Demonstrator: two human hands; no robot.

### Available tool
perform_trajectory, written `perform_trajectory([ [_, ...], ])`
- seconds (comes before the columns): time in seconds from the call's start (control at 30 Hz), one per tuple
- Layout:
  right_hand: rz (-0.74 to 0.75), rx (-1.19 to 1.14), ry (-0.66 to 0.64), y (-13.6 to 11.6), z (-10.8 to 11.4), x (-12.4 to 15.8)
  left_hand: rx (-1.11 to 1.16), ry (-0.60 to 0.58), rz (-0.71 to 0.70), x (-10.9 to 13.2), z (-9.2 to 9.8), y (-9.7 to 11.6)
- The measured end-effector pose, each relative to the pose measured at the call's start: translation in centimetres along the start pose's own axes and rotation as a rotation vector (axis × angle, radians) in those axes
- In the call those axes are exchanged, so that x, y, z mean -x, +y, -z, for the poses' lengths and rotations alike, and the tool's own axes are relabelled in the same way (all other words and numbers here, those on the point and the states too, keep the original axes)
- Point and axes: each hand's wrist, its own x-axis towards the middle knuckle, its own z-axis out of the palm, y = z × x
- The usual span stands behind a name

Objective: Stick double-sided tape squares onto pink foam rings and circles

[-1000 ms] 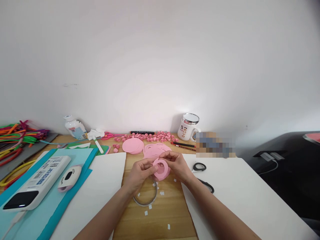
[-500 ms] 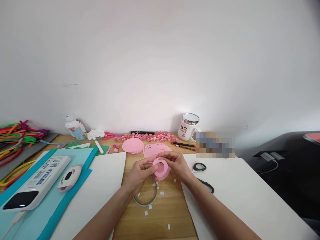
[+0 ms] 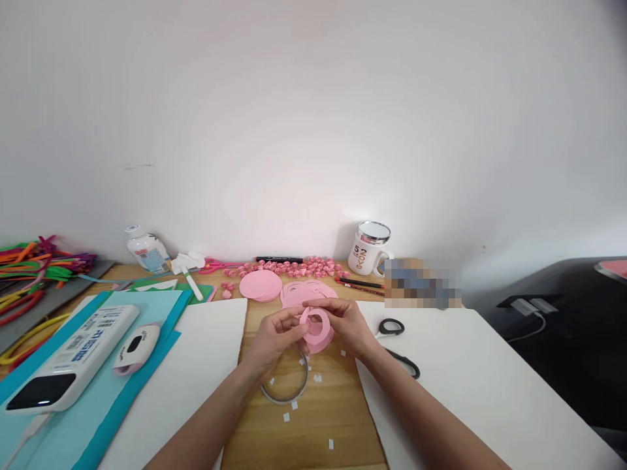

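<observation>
Between both hands is a curling pink paper spiral (image 3: 321, 336), with an opening at its middle. My left hand (image 3: 275, 336) pinches its left side between thumb and fingers. From the right, my right hand (image 3: 347, 321) grips the upper edge, its fingertips close to those of the left. Below the left hand lies a roll of tape (image 3: 285, 399), partly covered by that hand. Just behind the hands rests a pile of pink cut-out paper (image 3: 308, 290). Beside it sits a stack of pink paper circles (image 3: 260, 286). Many small rolled pink paper roses (image 3: 318, 266) lie along the wall.
White scraps (image 3: 294, 405) dot the wooden table (image 3: 313, 434). Black-handled scissors (image 3: 392, 326) lie right, partly under my forearm, on white board (image 3: 470, 378). A mug (image 3: 368, 251) stands at the back. Left are a white device with a screen (image 3: 73, 362), coloured sheets (image 3: 157, 326) and pipe cleaners (image 3: 44, 267).
The pink paper spiral has turned slightly between my fingers, and its opening looks tilted now. My right fingers have shifted a little leftward over its top.
</observation>
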Motion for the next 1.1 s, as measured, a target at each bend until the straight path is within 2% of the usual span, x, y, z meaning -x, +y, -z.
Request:
perform_trajectory([
  [0.23,-0.017,-0.092,0.025,0.3,0.1,0.0,-0.061,0.012,0.007,0.0,-0.1,0.0],
  [0.53,-0.039,-0.062,0.055,0.5,0.1,-0.1,-0.067,-0.001,-0.011,0.1,-0.3,0.3],
  [0.73,-0.014,-0.030,0.005,0.4,0.0,-0.1,-0.083,0.018,-0.041,0.1,-0.2,0.3],
  [1.1,-0.046,-0.134,-0.006,1.0,0.3,-0.2,-0.106,0.029,-0.011,0.1,-0.2,0.2],
])
